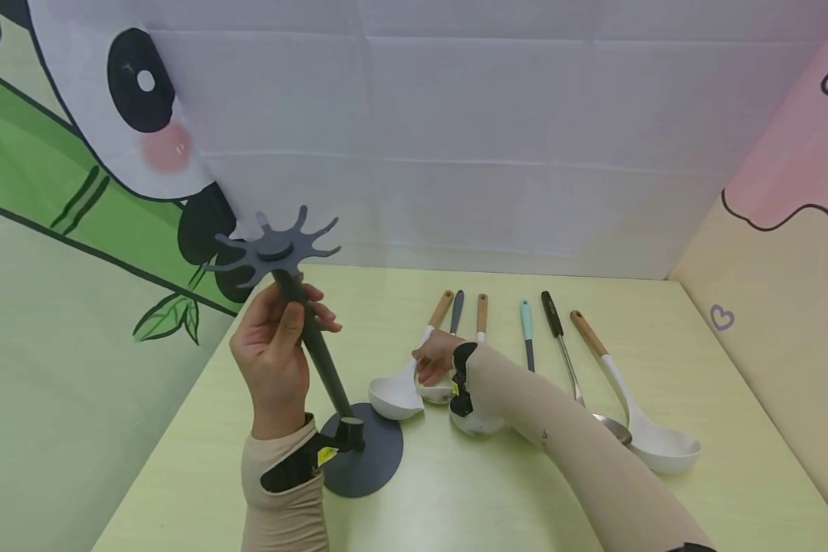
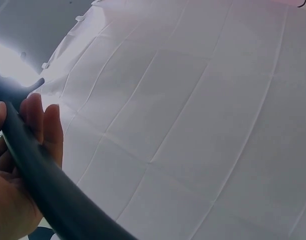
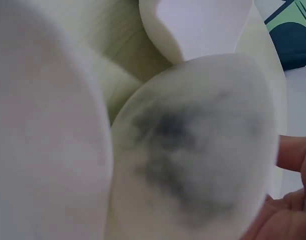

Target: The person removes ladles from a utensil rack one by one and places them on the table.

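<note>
My left hand [image 1: 276, 364] holds a dark grey utensil stand [image 1: 326, 372] by its pole, just under the ring of hooks at the top. Its round base [image 1: 376, 471] is low in the head view. In the left wrist view the thumb and fingers wrap the pole [image 2: 58, 192]. Farther right, my right hand [image 1: 436, 354] pinches a grey-handled ladle [image 1: 458, 308] near its neck, which the fingers hide. The marbled bowl [image 3: 193, 150] of that ladle fills the middle of the right wrist view. Left of it lies a white ladle with a wooden handle [image 1: 389, 395].
Under my right forearm a wooden-handled utensil [image 1: 482, 313] is partly hidden, as is a teal-handled one [image 1: 527, 322]. To the right lie a metal ladle with a black handle [image 1: 553, 316] and a large white ladle [image 1: 665, 448]. Cloth-covered walls [image 1: 455, 153] bound the table [image 1: 248, 475].
</note>
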The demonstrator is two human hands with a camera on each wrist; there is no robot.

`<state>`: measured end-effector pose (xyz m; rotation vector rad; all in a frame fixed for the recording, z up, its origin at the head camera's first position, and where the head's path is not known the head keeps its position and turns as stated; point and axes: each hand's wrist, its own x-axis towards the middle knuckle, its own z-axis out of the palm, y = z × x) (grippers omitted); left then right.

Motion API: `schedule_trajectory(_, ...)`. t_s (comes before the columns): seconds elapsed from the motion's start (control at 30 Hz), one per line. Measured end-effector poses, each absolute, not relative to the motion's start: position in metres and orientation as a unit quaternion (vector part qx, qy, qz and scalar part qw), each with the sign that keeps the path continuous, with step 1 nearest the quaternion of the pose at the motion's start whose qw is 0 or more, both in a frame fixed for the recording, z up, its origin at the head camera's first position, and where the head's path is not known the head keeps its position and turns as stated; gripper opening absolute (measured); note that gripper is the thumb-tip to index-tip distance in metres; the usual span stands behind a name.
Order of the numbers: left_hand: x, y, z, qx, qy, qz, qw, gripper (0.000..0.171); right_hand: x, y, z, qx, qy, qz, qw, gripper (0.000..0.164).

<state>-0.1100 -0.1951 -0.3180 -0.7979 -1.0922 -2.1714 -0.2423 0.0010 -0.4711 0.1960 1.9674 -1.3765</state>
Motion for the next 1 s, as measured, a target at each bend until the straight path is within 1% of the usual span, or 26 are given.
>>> schedule_trajectory(0.2, -0.110, -0.192, -0.319, -0.296, -0.422, -0.807, 0.288, 0.034, -0.244, 0.003, -0.476, 0.067, 0.772, -0.521, 0.357, 0.018)
schedule_trajectory(0.43, -0.111, -0.190, -0.320, -0.289, -0.453, -0.790, 0.297, 0.033, -0.245, 0.008, -0.482, 0.049, 0.778, -0.511, 0.362, 0.018)
schedule_trajectory(0.6, -0.112, -0.189, -0.320, -0.286, -0.469, -0.780, 0.300, 0.034, -0.243, 0.012, -0.477, 0.030, 0.779, -0.507, 0.369, 0.018)
schedule_trajectory(0.7, -0.113, -0.190, -0.320, -0.286, -0.482, -0.772, 0.301, 0.034, -0.243, 0.016, -0.471, 0.023, 0.780, -0.503, 0.371, 0.027)
schedule_trajectory(0.87, -0.113, -0.190, -0.319, -0.279, -0.499, -0.763, 0.301, 0.031, -0.247, 0.025, -0.460, 0.024, 0.769, -0.518, 0.373, 0.047)
schedule_trajectory(0.93, -0.111, -0.190, -0.319, -0.273, -0.503, -0.761, 0.306, 0.028, -0.247, 0.030, -0.455, 0.020, 0.764, -0.525, 0.375, 0.051)
schedule_trajectory(1.0, -0.111, -0.188, -0.319, -0.266, -0.507, -0.757, 0.316, 0.025, -0.247, 0.035, -0.450, 0.011, 0.761, -0.528, 0.376, 0.051)
